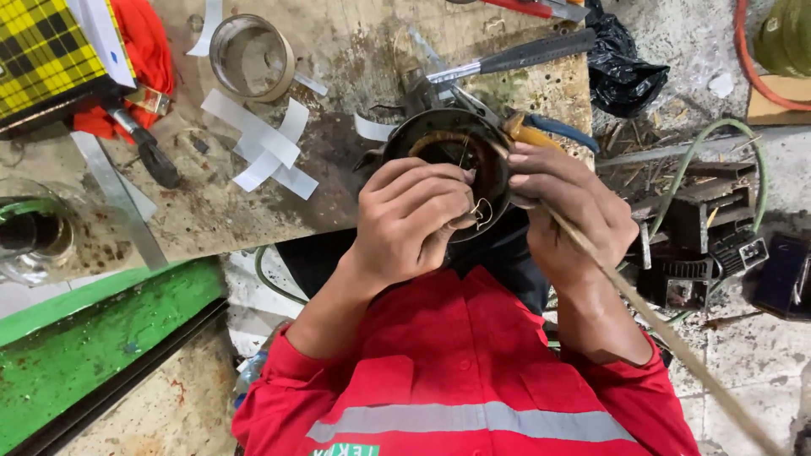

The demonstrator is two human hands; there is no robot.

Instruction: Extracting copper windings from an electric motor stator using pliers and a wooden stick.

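On the worn surface [253, 203], paper strips [266, 143] lie at about nine o'clock from the round motor stator [448, 160], dark-rimmed with coppery windings, at the surface's near edge. The left hand [410, 215] pinches a thin wire loop [481, 211] at its bore. The right hand [566, 207], fingers closed, holds a thin stick [659, 321]. Seemingly winding work; next wants steady threading.
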